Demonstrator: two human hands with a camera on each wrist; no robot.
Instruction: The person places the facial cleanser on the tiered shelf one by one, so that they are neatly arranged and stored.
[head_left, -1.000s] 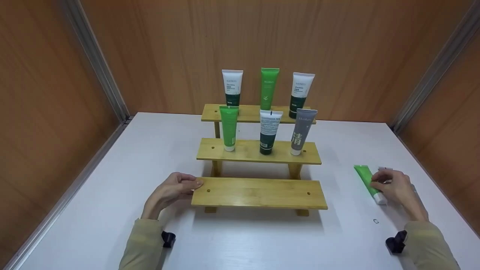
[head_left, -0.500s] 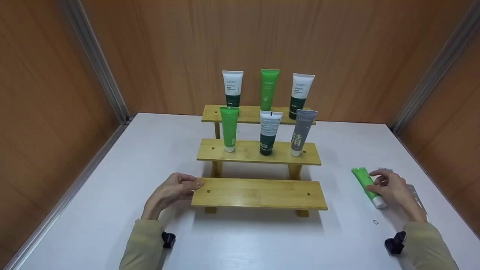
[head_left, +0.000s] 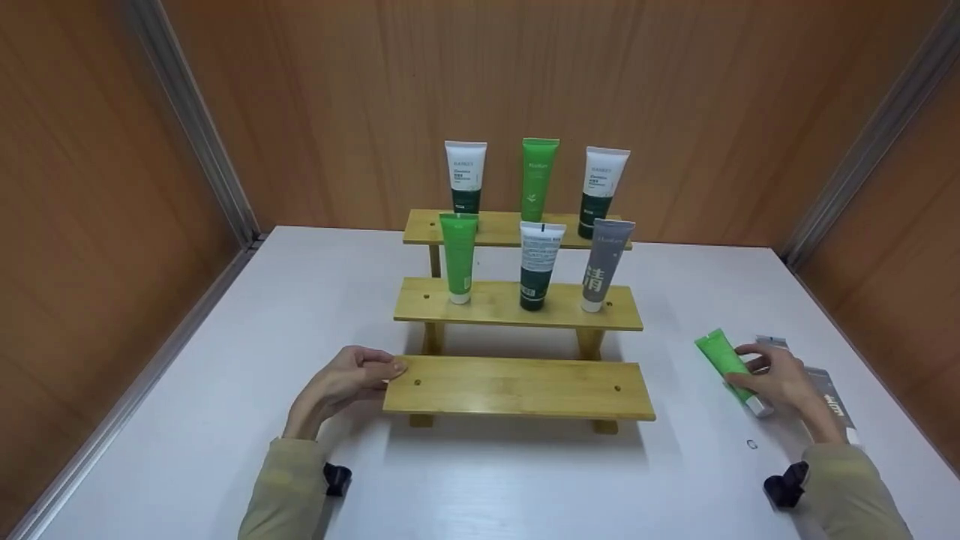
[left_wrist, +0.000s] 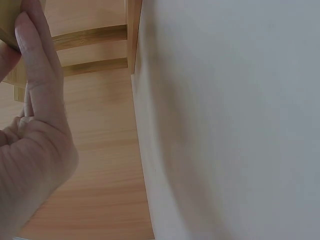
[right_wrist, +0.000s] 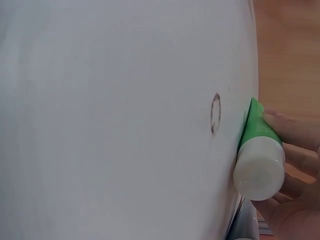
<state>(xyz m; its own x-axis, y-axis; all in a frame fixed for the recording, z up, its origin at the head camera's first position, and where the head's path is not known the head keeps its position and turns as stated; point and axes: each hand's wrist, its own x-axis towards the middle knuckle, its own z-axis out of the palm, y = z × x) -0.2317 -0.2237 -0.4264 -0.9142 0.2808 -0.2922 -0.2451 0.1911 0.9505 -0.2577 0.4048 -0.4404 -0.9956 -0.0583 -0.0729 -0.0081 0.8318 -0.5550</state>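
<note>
My left hand (head_left: 346, 382) pinches the left end of the lowest board (head_left: 517, 386) of a three-step bamboo stand, thumb on top and fingers beneath. At the right of the table, my right hand (head_left: 781, 379) grips a green squeeze tube (head_left: 721, 355) between thumb and fingers; its white cap (right_wrist: 260, 169) faces the right wrist camera. Beside that hand lie grey tubes (head_left: 829, 394), partly hidden by it. On the middle step stand a green tube (head_left: 458, 259), a white-and-dark-green tube (head_left: 539, 262) and a grey tube (head_left: 606, 262), all on their caps.
The top step (head_left: 499, 232) bears two white-and-dark-green tubes (head_left: 466, 172) with a green tube (head_left: 538, 176) between them. Wooden panels (head_left: 480, 90) enclose the white table (head_left: 315, 292) at the back and sides. A small dark ring mark (head_left: 751, 444) shows near the right hand.
The right hand has closed round the green tube and shifted it slightly left, its far end swinging left. More of a grey tube shows behind the hand. The left hand has stayed put.
</note>
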